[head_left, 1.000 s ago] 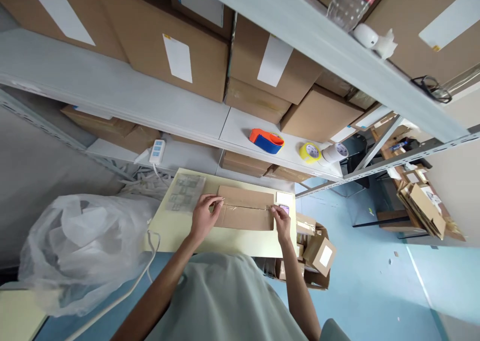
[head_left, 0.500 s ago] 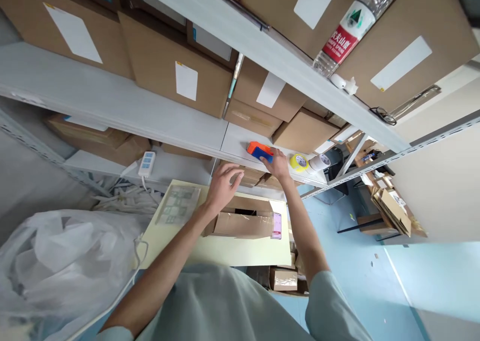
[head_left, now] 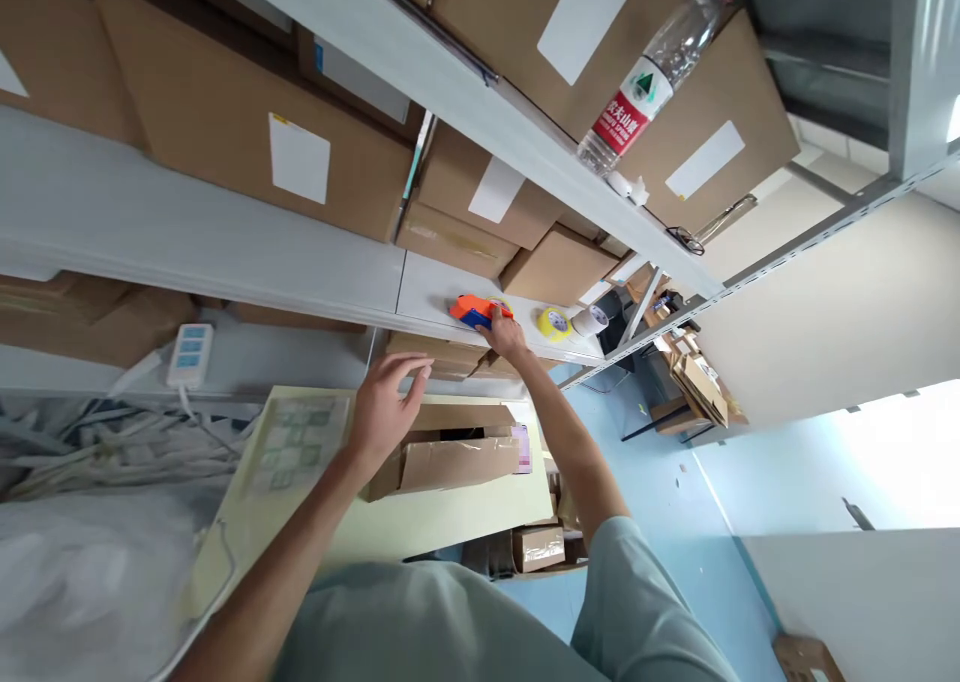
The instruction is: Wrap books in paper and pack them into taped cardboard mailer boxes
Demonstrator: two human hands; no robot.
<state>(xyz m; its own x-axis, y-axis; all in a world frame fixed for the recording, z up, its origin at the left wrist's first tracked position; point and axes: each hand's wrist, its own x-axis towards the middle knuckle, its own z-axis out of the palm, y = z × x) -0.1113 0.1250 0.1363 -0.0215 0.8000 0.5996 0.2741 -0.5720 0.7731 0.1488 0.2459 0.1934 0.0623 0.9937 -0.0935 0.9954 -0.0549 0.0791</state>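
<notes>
My right hand (head_left: 507,336) is closed around one end of an orange and blue tape dispenser (head_left: 471,310) at the front of the grey shelf. Its fingertips are partly hidden. Over the left part of the cardboard box (head_left: 457,464), my left hand (head_left: 390,402) hovers with thumb and fingers apart, holding nothing. The box lies on a pale yellow board (head_left: 442,518), its top flaps partly raised around a dark gap. By the box's right end lies a phone (head_left: 523,449) with a pinkish screen. Right of the dispenser are a yellow tape roll (head_left: 553,323) and a whitish tape roll (head_left: 590,321).
Cardboard cartons (head_left: 337,152) fill the shelves above. A water bottle (head_left: 637,102) and glasses (head_left: 686,240) rest on the upper shelf's edge. At left are a power strip (head_left: 190,354) and white plastic bags (head_left: 82,572). Small boxes (head_left: 538,548) sit below the board.
The view has turned, shifting the scene leftward. My right hand has closed further around the dispenser, which is now tilted. My left hand remains open near the box.
</notes>
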